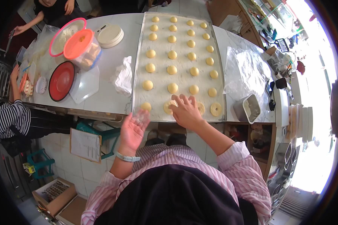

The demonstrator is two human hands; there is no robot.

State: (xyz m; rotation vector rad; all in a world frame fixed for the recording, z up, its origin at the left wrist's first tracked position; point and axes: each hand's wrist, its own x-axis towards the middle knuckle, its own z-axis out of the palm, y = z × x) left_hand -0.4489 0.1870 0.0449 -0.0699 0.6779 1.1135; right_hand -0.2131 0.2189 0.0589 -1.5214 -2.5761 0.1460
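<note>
A large metal tray (139,63) holds rows of pale dough balls (172,87). Along its near edge, dough rings (215,109) are flattened, with a hole visible in the rightmost. My right hand (185,112) rests fingertips-down, spread and curved, on one flattened piece, partly hiding it. At the tray's near left corner my left hand (134,131) is palm up, fingers curved around a small clear object (141,117), too indistinct to name, beside an unflattened ball (146,106).
Left of the tray lie a white cloth (122,75), red-rimmed plate (61,81), lidded tub (79,48) and scale (109,35). At right are plastic sheeting (243,71) and a metal tin (246,108). Co-workers (9,123) stand left. A clipboard (84,146) sits below the table edge.
</note>
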